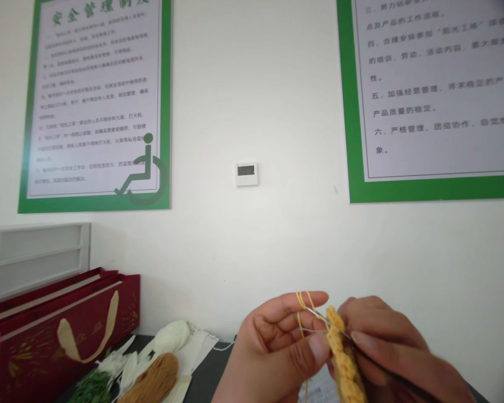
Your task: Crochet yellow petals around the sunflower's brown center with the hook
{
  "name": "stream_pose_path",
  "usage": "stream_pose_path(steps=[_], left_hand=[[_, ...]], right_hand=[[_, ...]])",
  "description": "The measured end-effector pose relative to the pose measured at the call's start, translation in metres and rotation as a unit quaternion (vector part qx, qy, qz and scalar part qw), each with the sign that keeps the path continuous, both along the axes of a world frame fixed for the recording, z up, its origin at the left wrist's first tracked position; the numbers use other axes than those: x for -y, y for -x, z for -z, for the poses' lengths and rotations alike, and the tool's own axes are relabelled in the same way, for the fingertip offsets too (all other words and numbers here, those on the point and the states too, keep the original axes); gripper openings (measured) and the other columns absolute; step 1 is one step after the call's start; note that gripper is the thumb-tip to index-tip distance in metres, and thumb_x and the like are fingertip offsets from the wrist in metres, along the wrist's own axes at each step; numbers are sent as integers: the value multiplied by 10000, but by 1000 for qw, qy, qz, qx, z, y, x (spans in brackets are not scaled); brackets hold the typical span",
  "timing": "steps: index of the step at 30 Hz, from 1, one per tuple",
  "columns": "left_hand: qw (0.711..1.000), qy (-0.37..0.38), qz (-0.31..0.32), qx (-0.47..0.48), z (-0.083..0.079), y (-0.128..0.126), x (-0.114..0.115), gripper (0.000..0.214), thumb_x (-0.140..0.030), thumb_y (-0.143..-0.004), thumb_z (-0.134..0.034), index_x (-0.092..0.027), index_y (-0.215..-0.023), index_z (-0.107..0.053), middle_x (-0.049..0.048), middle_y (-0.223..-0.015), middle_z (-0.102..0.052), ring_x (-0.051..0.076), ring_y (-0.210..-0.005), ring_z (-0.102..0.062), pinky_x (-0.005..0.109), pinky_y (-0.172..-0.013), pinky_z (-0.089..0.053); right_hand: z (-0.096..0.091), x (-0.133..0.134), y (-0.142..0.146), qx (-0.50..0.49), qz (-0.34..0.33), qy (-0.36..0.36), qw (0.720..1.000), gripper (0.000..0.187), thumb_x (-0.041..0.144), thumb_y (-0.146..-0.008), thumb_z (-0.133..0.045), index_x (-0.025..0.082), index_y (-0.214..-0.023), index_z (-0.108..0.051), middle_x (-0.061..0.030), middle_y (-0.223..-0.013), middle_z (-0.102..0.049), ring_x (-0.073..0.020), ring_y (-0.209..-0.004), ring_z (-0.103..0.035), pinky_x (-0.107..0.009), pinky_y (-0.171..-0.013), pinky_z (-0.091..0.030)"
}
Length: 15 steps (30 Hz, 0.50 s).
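Note:
My left hand (273, 348) pinches the edge of a yellow crochet piece (345, 364) between thumb and fingers. Yellow yarn (301, 322) loops over its raised index finger and hangs down below the hand. In my right hand (388, 341) is a crochet hook (317, 314) with a silver shaft and a dark handle. The hook's tip points up and left, by the yarn at the left index finger. A thin pale strand or wire runs from the left fingers to the piece. The lower end of the piece leaves the picture.
On the dark table (210, 366) at lower left lie a brown yarn skein (153, 380), white yarn (172, 337) and green yarn (91, 387). Dark red gift bags (37, 364) stand beside them, before a white container (42, 246). Behind is a white wall with green-framed posters (96, 112).

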<state>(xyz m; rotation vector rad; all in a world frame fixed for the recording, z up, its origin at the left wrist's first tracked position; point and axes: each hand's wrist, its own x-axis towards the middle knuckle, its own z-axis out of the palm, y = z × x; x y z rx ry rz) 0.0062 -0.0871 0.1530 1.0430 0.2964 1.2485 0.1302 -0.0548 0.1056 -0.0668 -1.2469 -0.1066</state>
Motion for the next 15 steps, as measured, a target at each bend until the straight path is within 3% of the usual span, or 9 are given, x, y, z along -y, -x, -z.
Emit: stream_pose_path(steps=[6,15], left_hand=[[1000,-17,-8,-5,-2,7,-1,368,-216,-601,-968,-197,-944,-836,41,-818,-693,115,-756,-638,212,-745,-519],[1000,-15,-6,-23,-3,17,2,320,-250,-626,-949,-191,-917,-829,78,-882,-684,183,-864,-646,240,-745,-531]], right_hand=[[-20,7,13,-82,-159,45,983,30,257,-925,-685,245,-953,-687,-4,-684,-650,-159,-579,-568,-308,-491,-434],[-18,12,2,-37,-221,85,971,61,301,-974,-633,252,-988,-667,-25,-702,-681,-163,-673,-634,-285,-596,-504]])
